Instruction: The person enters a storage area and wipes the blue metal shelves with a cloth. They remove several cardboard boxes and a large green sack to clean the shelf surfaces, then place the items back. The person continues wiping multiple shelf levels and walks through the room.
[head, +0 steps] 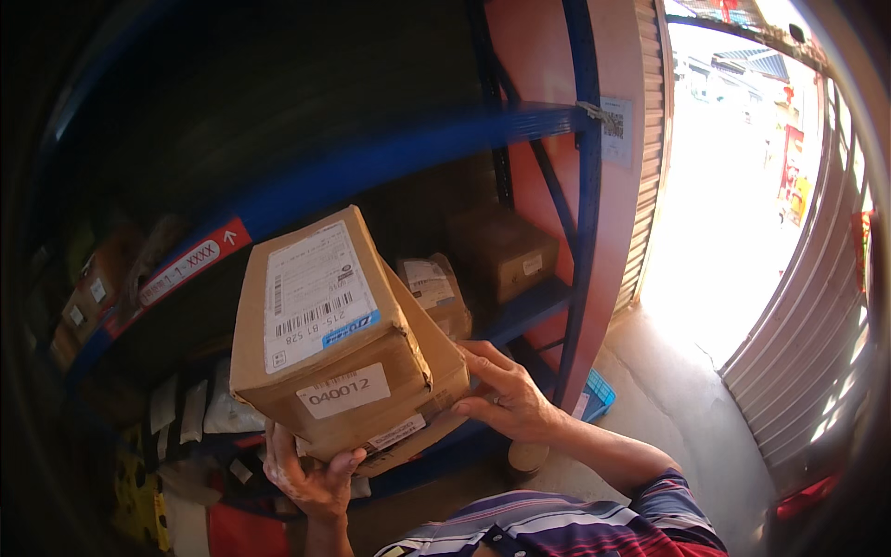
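A brown cardboard box (243, 327) is tilted in front of my chest, with a large shipping label (313, 292) on its top and a white sticker on its near side. Beneath it is a second, flatter cardboard box (445, 355), partly covered by the upper one. My left hand (310, 473) supports the stack from below at the near left corner, thumb against the lower box. Around the right end of the lower box curls my right hand (511, 393), thumb and fingers on its corner. The boxes' undersides are hidden.
A blue metal rack (543, 122) stands ahead, with cardboard parcels (522, 257) on a shelf and bagged parcels (230, 404) lower left. A blue plastic crate (598, 397) sits on the floor by the rack's post. To the right, a bright doorway (710, 209) opens beside corrugated metal (793, 348).
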A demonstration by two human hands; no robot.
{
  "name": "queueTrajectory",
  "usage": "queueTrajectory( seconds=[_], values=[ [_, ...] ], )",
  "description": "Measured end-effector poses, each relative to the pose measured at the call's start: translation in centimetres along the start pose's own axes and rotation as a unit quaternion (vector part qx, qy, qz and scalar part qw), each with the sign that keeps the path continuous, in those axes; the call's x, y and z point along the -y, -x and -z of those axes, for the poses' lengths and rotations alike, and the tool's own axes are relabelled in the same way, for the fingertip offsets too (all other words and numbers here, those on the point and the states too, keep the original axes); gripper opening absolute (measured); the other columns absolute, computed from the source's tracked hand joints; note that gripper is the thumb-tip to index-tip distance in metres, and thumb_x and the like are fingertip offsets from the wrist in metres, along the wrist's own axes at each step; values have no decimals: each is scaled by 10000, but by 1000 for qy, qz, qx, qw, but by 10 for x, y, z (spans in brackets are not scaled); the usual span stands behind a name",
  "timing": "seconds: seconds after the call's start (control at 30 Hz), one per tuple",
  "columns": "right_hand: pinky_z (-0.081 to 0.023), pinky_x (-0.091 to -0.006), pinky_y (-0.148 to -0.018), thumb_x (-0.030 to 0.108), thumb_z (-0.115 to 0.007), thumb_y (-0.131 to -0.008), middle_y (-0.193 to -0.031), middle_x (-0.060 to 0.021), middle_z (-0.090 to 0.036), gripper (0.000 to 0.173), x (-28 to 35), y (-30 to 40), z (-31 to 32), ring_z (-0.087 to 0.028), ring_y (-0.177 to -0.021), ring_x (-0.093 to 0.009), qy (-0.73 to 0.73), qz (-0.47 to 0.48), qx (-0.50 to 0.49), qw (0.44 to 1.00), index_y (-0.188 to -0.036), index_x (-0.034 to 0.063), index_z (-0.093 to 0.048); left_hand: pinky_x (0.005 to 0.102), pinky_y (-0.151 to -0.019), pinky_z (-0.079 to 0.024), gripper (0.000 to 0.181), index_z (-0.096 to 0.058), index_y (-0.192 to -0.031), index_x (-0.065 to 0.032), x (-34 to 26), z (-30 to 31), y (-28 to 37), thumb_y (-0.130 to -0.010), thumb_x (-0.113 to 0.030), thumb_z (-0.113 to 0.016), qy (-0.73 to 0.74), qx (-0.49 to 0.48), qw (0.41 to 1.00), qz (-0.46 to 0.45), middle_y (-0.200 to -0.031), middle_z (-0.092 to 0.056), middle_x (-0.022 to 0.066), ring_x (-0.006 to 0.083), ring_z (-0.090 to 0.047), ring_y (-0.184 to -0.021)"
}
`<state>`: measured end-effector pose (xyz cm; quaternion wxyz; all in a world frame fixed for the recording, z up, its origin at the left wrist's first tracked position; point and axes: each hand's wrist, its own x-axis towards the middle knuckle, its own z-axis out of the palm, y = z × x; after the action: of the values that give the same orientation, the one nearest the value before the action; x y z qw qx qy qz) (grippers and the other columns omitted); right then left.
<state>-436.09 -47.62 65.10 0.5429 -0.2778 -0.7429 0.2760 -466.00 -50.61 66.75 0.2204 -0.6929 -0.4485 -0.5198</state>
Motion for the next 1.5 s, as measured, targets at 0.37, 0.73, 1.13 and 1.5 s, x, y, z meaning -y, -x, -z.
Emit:
queueTrajectory(
  seconds=[0.37, 0.73, 1.13, 1.5],
  values=[
    [-595, -289, -759, 304, -754, -901, -1281, -130, -567, 698, 75, 20, 139, -607, -1128, -194, 88, 58, -92, 990, -1493, 65, -471, 415, -855, -580, 986, -549, -1345, 68, -121, -29, -90, -743, -677, -782, 157, -48, 979, -120, -1187, -687, 221, 344, -718, -1031],
    [-597, -284, -615, 460, -648, -971, -1205, -168, -687, 668, 155, -36, 267, -711, -973, -201, 213, 21, -224, 951, -1477, 56, -485, 360, -834, -604, 628, -619, -1312, 15, -229, -96, -251, -848, -355, -825, 452, -56, 877, -154, -1017, -750, 174, 260, -742, -970],
    [-537, -200, -557, 310, -588, -1032, -1006, -47, -700, 491, 40, -174, 355, -666, -807, -84, 83, 36, -209, 974, -1482, 131, -506, 383, -940, -552, 706, -627, -1325, -26, -225, -223, -368, -829, -496, -807, 323, 29, 939, -116, -1135, -730, 155, 251, -689, -1108],
    [-508, -457, -919, 293, -615, -964, -1118, -209, -699, 478, -33, -233, 382, -659, -1080, -391, 338, 108, -302, 885, -1373, 50, -566, 429, -1008, -521, 812, -467, -1472, -20, -195, -310, -400, -857, -444, -787, 277, 39, 951, -131, -1294, -648, 238, 335, -624, -1235]
  ],
)
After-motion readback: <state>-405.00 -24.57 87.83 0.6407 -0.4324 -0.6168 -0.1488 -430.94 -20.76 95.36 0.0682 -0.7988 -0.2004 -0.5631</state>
